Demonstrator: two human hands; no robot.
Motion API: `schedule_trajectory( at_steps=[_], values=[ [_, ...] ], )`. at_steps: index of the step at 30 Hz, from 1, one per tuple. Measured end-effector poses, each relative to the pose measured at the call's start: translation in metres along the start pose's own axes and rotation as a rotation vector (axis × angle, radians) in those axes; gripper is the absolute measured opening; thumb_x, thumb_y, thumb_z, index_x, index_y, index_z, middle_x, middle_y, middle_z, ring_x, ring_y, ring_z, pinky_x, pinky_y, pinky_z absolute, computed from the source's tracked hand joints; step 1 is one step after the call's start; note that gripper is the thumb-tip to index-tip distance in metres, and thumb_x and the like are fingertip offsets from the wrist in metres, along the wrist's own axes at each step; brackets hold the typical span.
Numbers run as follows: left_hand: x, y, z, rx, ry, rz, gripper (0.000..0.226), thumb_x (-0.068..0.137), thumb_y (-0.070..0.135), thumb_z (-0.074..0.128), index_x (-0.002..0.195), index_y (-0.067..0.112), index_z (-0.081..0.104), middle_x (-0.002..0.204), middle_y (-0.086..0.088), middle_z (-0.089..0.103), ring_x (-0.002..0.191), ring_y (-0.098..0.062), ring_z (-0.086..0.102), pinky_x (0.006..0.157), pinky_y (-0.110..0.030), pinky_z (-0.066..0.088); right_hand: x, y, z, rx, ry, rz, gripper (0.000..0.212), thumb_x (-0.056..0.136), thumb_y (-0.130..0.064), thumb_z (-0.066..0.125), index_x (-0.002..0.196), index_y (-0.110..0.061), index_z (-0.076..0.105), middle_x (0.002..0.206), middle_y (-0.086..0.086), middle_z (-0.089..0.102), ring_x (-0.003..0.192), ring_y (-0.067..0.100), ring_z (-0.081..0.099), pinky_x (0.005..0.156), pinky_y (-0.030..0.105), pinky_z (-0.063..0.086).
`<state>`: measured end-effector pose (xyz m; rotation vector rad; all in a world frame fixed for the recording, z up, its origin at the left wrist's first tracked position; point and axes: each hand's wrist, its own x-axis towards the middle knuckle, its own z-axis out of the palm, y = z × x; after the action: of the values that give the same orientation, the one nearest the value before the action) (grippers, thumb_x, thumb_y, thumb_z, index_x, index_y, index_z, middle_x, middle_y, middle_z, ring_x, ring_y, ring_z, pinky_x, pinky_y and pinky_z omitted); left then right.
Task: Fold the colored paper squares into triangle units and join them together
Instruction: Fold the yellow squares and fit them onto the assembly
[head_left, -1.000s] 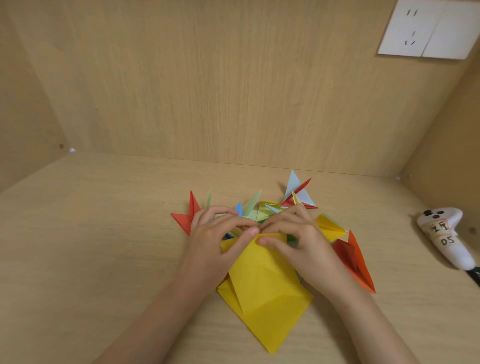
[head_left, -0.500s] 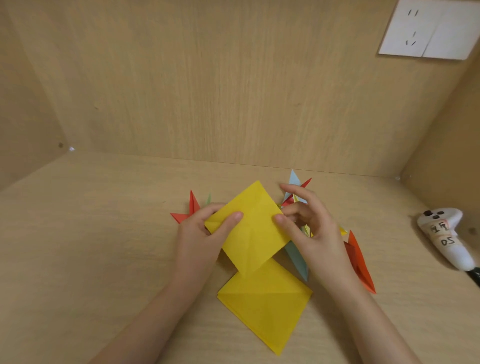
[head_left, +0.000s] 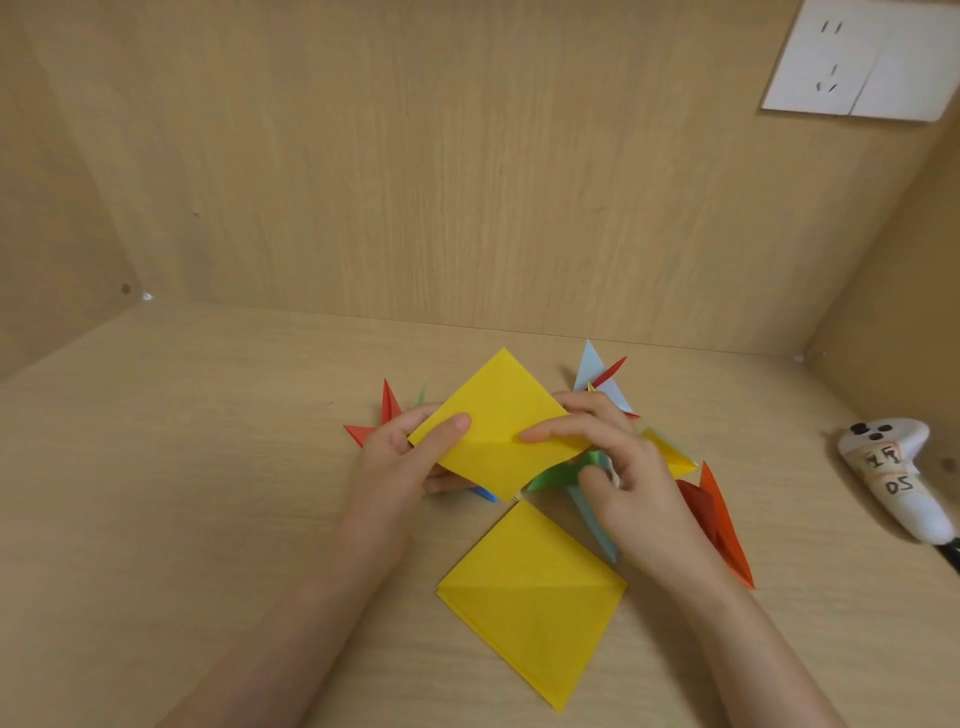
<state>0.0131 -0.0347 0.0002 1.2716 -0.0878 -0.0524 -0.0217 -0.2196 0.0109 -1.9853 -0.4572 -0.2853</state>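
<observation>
My left hand (head_left: 400, 462) pinches the left corner of a yellow square (head_left: 493, 431), thumb on top, and my right hand (head_left: 628, 483) pinches its right corner, holding it just above the folded units (head_left: 722, 530), with the yellow stack (head_left: 530, 597) flat on the bench (head_left: 208, 467) nearer me. To fold well, I should bring the far corner exactly onto the near one along the crease between my hands, then press the edge flat.

White handle (head_left: 883, 436): taped label (head_left: 897, 484) reads "05"; marks above it illegible.
</observation>
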Motion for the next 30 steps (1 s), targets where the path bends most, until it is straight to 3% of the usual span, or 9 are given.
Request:
schedule_trajectory(
  at_steps=[5, 9, 12, 15, 17, 19, 24, 28, 30],
  values=[
    [-0.002, 0.000, 0.002, -0.015, -0.010, 0.001, 0.014, 0.090, 0.014, 0.054, 0.090, 0.013, 0.068, 0.076, -0.001, 0.071, 0.067, -0.012, 0.069, 0.053, -0.024, 0.054, 0.000, -0.002, 0.002, -0.019, -0.021, 0.017, 0.031, 0.079, -0.003, 0.071, 0.098, -0.027, 0.071, 0.127, -0.016, 0.044, 0.120, -0.007, 0.041, 0.092, 0.006, 0.032],
    [-0.005, 0.004, 0.004, -0.007, -0.066, 0.033, 0.017, 0.094, 0.017, 0.050, 0.095, 0.012, 0.067, 0.086, -0.007, 0.072, 0.069, -0.021, 0.072, 0.053, -0.026, 0.057, 0.002, 0.000, 0.003, -0.026, 0.142, -0.036, 0.004, 0.076, -0.021, 0.075, 0.080, -0.022, 0.075, 0.129, -0.012, 0.051, 0.119, 0.007, 0.046, 0.098, 0.015, 0.035],
    [-0.008, 0.003, 0.002, 0.150, -0.070, 0.283, 0.030, 0.090, 0.034, 0.053, 0.111, 0.015, 0.065, 0.111, -0.004, 0.069, 0.100, -0.018, 0.067, 0.073, -0.026, 0.056, 0.001, -0.001, 0.002, 0.028, 0.247, -0.063, 0.008, 0.078, -0.024, 0.073, 0.079, -0.016, 0.075, 0.116, -0.010, 0.063, 0.117, 0.012, 0.052, 0.098, 0.021, 0.039],
    [-0.013, 0.005, -0.002, 0.330, -0.072, 0.563, 0.040, 0.086, 0.049, 0.053, 0.106, 0.017, 0.068, 0.122, 0.001, 0.063, 0.119, -0.014, 0.055, 0.092, -0.021, 0.045, 0.000, -0.006, 0.003, 0.155, 0.319, -0.009, 0.009, 0.075, -0.023, 0.072, 0.079, -0.016, 0.075, 0.093, -0.002, 0.069, 0.096, 0.010, 0.062, 0.085, 0.021, 0.045],
    [-0.015, 0.008, -0.001, 0.341, -0.050, 0.565, 0.027, 0.078, 0.047, 0.064, 0.094, 0.027, 0.072, 0.109, 0.007, 0.070, 0.108, -0.008, 0.061, 0.087, -0.015, 0.045, -0.001, -0.009, 0.004, 0.214, 0.314, 0.025, 0.006, 0.075, -0.023, 0.071, 0.075, -0.017, 0.074, 0.080, -0.002, 0.070, 0.082, 0.009, 0.064, 0.075, 0.021, 0.047],
    [-0.016, 0.010, 0.004, 0.292, -0.011, 0.475, 0.012, 0.068, 0.036, 0.080, 0.078, 0.035, 0.073, 0.084, 0.017, 0.073, 0.083, 0.002, 0.066, 0.071, -0.010, 0.047, -0.001, -0.012, 0.005, 0.252, 0.288, 0.054, 0.005, 0.075, -0.023, 0.070, 0.073, -0.019, 0.072, 0.073, -0.005, 0.070, 0.075, 0.006, 0.063, 0.069, 0.022, 0.049],
    [-0.019, 0.010, 0.011, 0.304, 0.068, 0.424, 0.022, 0.068, 0.004, 0.078, 0.071, 0.023, 0.068, 0.060, 0.020, 0.067, 0.051, 0.006, 0.056, 0.049, -0.005, 0.039, -0.001, -0.013, 0.006, 0.277, 0.252, 0.051, 0.009, 0.078, -0.023, 0.068, 0.085, -0.022, 0.073, 0.086, -0.006, 0.072, 0.084, 0.007, 0.065, 0.073, 0.026, 0.051],
    [-0.014, 0.011, 0.007, 0.253, 0.094, 0.383, 0.015, 0.072, 0.005, 0.074, 0.075, 0.019, 0.068, 0.063, 0.019, 0.068, 0.053, 0.004, 0.056, 0.050, -0.007, 0.041, -0.002, -0.011, 0.004, 0.251, 0.223, -0.053, 0.030, 0.093, -0.007, 0.048, 0.116, -0.022, 0.061, 0.117, -0.012, 0.063, 0.109, 0.008, 0.058, 0.087, 0.022, 0.047],
    [-0.012, 0.012, 0.007, 0.244, 0.077, 0.364, 0.016, 0.074, 0.004, 0.072, 0.079, 0.018, 0.068, 0.068, 0.019, 0.069, 0.060, 0.005, 0.060, 0.053, -0.008, 0.043, -0.003, -0.009, 0.002, 0.187, 0.182, -0.078, 0.052, 0.081, 0.005, 0.033, 0.114, -0.023, 0.063, 0.118, -0.017, 0.061, 0.115, 0.003, 0.053, 0.092, 0.015, 0.041]
  ],
)
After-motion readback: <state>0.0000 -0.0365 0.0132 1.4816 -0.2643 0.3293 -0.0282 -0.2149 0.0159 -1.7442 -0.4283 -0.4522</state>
